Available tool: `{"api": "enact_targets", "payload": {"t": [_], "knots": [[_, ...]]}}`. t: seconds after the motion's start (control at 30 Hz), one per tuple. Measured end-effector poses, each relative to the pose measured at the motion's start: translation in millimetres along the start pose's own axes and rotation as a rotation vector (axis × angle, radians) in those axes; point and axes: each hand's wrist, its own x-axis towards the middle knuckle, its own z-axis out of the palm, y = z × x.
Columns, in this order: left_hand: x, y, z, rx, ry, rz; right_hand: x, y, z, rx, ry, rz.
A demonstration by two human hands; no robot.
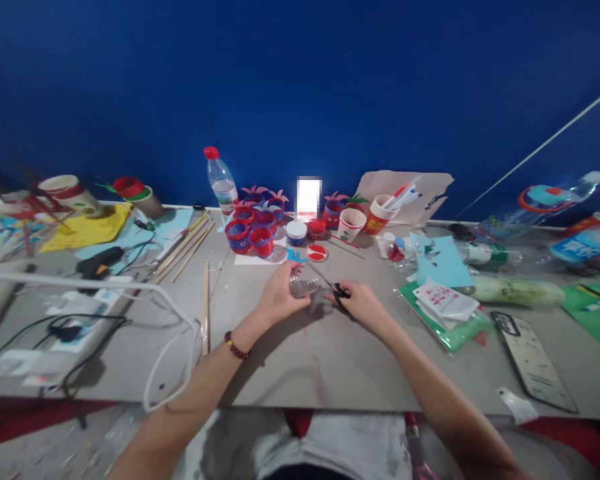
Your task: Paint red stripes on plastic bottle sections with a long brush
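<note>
- Bench [350,380] grey, blue wall [300,87] along its far edge
- Left hand [279,293] curled round clear plastic piece [303,285], mid-bench
- Right hand [364,305] closed on scissors [341,294] beside it
- Power strip [87,320] near left

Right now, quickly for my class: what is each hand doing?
Left hand: closed around a clear plastic piece.
Right hand: closed on the black-handled scissors.

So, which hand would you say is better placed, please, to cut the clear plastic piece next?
Likely the right hand: it holds the black-handled metal scissors, while the left hand holds the plastic piece.
</note>
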Motion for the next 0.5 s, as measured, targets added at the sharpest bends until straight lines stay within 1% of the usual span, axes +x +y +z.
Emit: {"api": "enact_targets", "payload": {"t": [0.1,0.23,0.37,0.5], "knots": [[0.7,3.9,-1.6,-0.064,-0.055,-0.06,0.6,0.9,-0.1,0.006,-0.016,0.023],[-0.3,5.5,-0.2,-0.119,-0.139,-0.089,0.8,0.3,0.9,-0.04,0.0,0.005],[-0.4,5.6,-0.9,-0.162,-0.177,-0.118,0.4,-0.5,-0.2,-0.085,0.016,-0.022],[0.4,4.8,-2.3,-0.16,-0.195,-0.107,-0.3,-0.7,-2.1,-0.058,-0.036,0.02]]}}
